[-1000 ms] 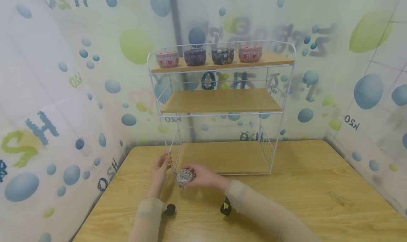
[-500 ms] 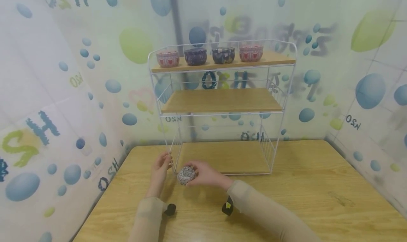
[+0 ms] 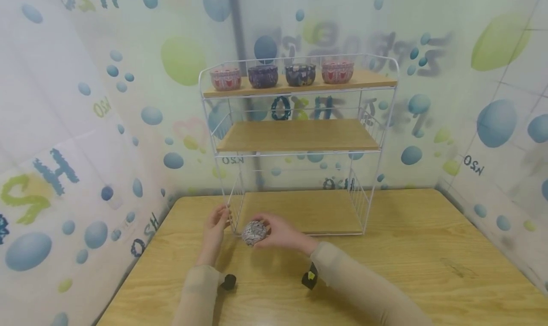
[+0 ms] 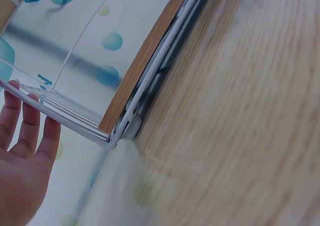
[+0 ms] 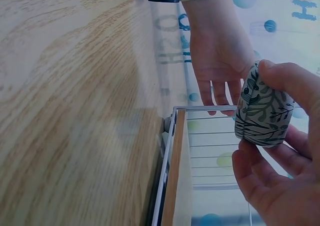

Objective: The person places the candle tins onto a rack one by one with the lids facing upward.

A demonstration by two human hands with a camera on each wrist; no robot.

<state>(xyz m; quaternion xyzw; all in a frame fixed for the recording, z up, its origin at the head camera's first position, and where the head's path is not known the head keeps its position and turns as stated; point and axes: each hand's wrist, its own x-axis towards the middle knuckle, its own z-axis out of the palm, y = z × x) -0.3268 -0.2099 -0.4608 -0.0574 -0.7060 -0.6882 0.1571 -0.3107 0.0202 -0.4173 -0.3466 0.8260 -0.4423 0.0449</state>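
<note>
Between its thumb and fingers, my right hand (image 3: 280, 233) holds a small bowl (image 3: 254, 233) in front of the left part of the rack's bottom shelf (image 3: 304, 212). In the right wrist view the bowl (image 5: 265, 108) is white with a dark leaf pattern and lies tipped on its side, above the table. My left hand (image 3: 216, 226) grips the white wire rack (image 3: 225, 185) at its lower left front post. In the left wrist view several fingers of the left hand (image 4: 25, 161) meet the white bar; its thumb is out of that view.
On the top shelf (image 3: 370, 78) stand several patterned bowls: a pink one (image 3: 226, 79), a purple one (image 3: 263, 77), a dark one (image 3: 300, 75) and another pink one (image 3: 337, 72). The middle shelf (image 3: 299, 135) is bare wood. A wooden table (image 3: 411, 269) carries the rack before a bubble-print curtain.
My right hand has brought the small bowl slightly to the right and away from me, nearer the bottom shelf, turning it a little. The left hand stays at the rack post.
</note>
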